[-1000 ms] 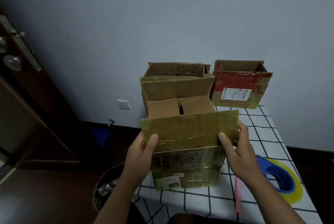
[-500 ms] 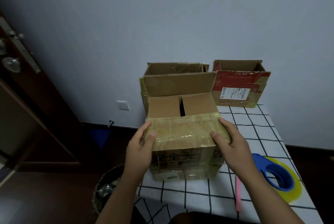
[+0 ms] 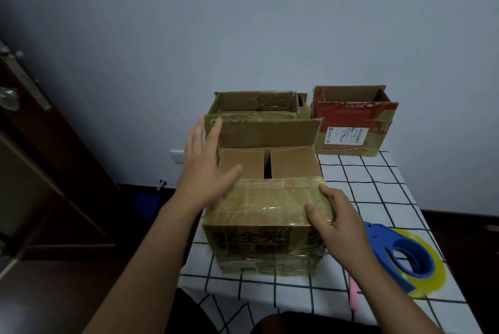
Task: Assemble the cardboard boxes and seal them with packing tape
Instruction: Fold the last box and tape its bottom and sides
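A taped brown cardboard box (image 3: 266, 247) stands on the checked table (image 3: 378, 193) in front of me. Its near flap (image 3: 270, 201) lies folded down flat; two small side flaps (image 3: 267, 165) are folded in, and the far flap (image 3: 267, 132) stands upright. My right hand (image 3: 333, 221) presses the near flap at the box's right corner, thumb on top, fingers at the side edge. My left hand (image 3: 206, 169) hovers with straight, spread fingers over the box's left side, reaching toward the far flap. A blue tape dispenser with yellow tape (image 3: 399, 255) lies at the right.
Two open boxes stand at the back by the wall: a brown one (image 3: 253, 103) and a red-topped one with a label (image 3: 353, 123). A pink pen (image 3: 353, 296) lies near the table's front edge. A dark wooden door (image 3: 40, 158) is at the left.
The near flap went from upright to folded flat on the box. My left hand has let go of it and lifted toward the far flap; my right hand stays on the flap.
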